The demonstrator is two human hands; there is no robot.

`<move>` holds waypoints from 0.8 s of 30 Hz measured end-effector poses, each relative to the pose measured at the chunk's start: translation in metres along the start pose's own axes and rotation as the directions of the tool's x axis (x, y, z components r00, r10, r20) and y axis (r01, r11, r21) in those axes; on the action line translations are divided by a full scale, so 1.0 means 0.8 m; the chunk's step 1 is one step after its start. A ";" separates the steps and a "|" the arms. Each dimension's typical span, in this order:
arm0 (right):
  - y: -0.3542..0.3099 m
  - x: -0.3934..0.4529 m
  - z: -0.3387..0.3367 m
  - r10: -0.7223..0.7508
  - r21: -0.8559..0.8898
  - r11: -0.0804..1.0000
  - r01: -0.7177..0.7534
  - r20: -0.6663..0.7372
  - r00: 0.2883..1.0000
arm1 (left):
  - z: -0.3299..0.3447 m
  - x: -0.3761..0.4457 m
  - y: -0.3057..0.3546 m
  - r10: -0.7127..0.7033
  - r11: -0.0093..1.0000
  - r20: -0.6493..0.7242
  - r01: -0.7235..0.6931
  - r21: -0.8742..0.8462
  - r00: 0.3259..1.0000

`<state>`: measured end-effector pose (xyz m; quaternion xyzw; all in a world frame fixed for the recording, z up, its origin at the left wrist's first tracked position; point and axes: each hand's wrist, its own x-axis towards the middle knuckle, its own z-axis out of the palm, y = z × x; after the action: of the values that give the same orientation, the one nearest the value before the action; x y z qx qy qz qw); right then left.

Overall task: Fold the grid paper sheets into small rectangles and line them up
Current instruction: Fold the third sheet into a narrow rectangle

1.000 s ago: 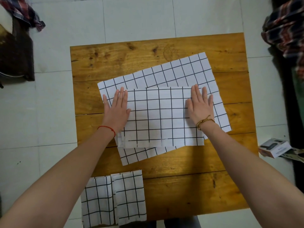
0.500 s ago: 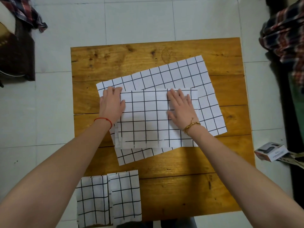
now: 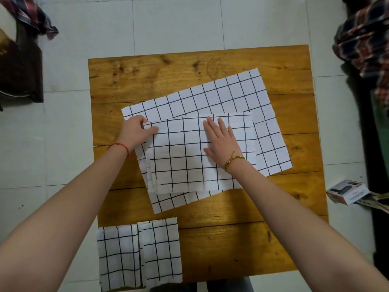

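Observation:
A half-folded grid paper sheet lies on a larger flat grid sheet in the middle of the wooden table. My left hand pinches the folded sheet's far left corner between thumb and fingers. My right hand lies flat on the folded sheet, right of its middle, fingers straight. Two small folded grid rectangles, the left one and the right one, sit side by side at the table's near left corner.
A small box lies on the tiled floor right of the table. Checked cloth hangs at the far right, and a dark chair with more cloth stands at the far left.
My right hand has slid left across the folded sheet toward its middle. My left hand has gone from lying flat at the left edge to pinching the far left corner.

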<state>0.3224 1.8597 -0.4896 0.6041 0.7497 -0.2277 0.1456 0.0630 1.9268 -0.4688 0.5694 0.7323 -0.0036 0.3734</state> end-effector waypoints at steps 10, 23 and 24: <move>-0.003 -0.002 -0.002 0.011 0.053 0.999 -0.011 -0.013 1.000 | 0.003 -0.026 -0.011 0.003 0.992 -0.021 -0.006 -0.128 1.000; -0.012 -0.005 0.000 -0.019 0.027 0.999 0.020 -0.035 0.999 | -0.004 -0.088 0.042 0.229 0.958 0.011 -0.224 -0.182 0.973; -0.012 -0.005 0.001 -0.021 0.022 1.000 0.022 -0.041 0.999 | -0.003 -0.093 0.047 0.270 0.945 0.010 -0.263 -0.192 0.963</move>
<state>0.3140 1.8543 -0.4871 0.6022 0.7563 -0.2250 0.1211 0.0986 1.8790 -0.4103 0.6250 0.6387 0.1061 0.4360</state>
